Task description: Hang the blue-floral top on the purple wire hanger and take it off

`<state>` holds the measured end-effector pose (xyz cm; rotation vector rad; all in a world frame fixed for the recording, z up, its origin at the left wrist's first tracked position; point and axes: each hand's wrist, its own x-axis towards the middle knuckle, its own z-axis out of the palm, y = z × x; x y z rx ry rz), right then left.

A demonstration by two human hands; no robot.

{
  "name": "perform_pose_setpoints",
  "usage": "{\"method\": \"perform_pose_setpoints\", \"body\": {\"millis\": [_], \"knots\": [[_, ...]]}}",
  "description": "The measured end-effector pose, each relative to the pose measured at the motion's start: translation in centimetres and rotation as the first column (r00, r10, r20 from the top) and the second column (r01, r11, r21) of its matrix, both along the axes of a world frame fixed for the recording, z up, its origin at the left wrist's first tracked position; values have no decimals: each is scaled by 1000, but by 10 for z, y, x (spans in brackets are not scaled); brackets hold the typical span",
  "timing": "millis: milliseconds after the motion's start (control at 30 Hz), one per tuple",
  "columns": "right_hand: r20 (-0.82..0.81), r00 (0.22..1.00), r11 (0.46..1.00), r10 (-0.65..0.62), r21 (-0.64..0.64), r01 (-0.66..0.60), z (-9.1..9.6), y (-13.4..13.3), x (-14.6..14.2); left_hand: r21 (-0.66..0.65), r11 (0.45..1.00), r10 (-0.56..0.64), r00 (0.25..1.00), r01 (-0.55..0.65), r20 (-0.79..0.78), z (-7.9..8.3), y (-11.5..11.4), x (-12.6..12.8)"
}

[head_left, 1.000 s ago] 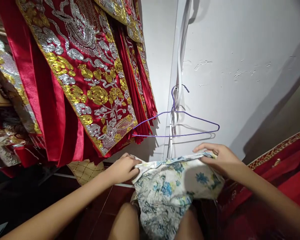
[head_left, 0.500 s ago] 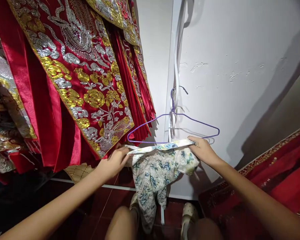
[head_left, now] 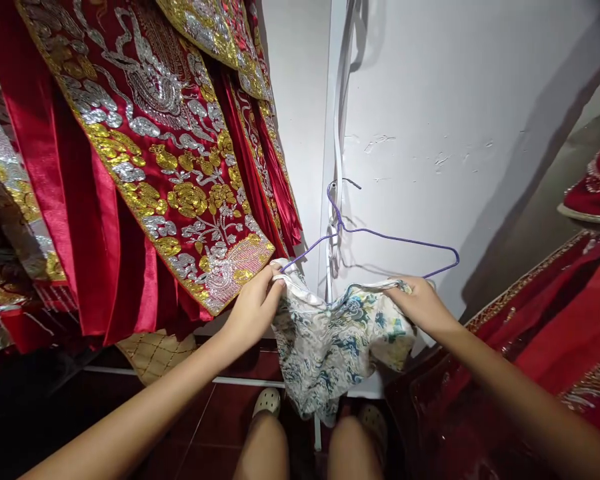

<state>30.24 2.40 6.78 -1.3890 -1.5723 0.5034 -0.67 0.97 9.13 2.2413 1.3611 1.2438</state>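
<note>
A white top with a blue and green floral print [head_left: 330, 333] hangs between my two hands, its pale upper edge held apart. My left hand [head_left: 257, 297] is closed on the left end of that edge, thumb on top. The left end of a purple wire hanger [head_left: 395, 237] runs down to the cloth at my left fingers, where its tip is hidden. My right hand [head_left: 417, 300] pinches the right end of the edge. Just behind and above it is the hanger's right corner, outside the cloth. The hanger's hook points up in front of the wall.
Red costumes with gold and silver embroidery [head_left: 180, 193] hang close on the left. A white strap or cord [head_left: 338, 133] runs down the pale wall [head_left: 430, 100] behind the hanger. Red beaded cloth [head_left: 555, 320] stands on the right. Below are my knees, clogs [head_left: 267, 401] and a dark red tiled floor.
The top has risen, and its left end now meets the hanger's left end. My left hand has moved up and right, my right hand slightly right. The hanger has tilted.
</note>
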Motion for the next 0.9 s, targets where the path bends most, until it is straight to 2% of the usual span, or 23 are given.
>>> {"method": "perform_pose_setpoints", "body": {"millis": [133,233,367,467,633,800,900], "knots": [[-49,998,998,49,-35,-51,-5,-5,-7,108,994,-39,991,26,127,11,16,20],[3,996,996,84,-5,-84,-7,-8,-3,131,991,-45,991,29,124,16,25,24],[60,996,994,-59,95,53,-10,-12,15,76,997,-27,999,25,25,23,26,21],[56,985,982,-160,109,154,-10,-9,35,51,998,-43,999,43,4,25,23,22],[55,974,966,-222,150,212,2,8,65,-7,996,-86,996,86,10,24,16,28],[25,968,942,-250,238,237,11,9,67,1,998,-70,997,70,-33,26,17,24],[44,970,952,-239,208,225,11,7,68,12,998,-55,996,56,-77,29,21,18]]}}
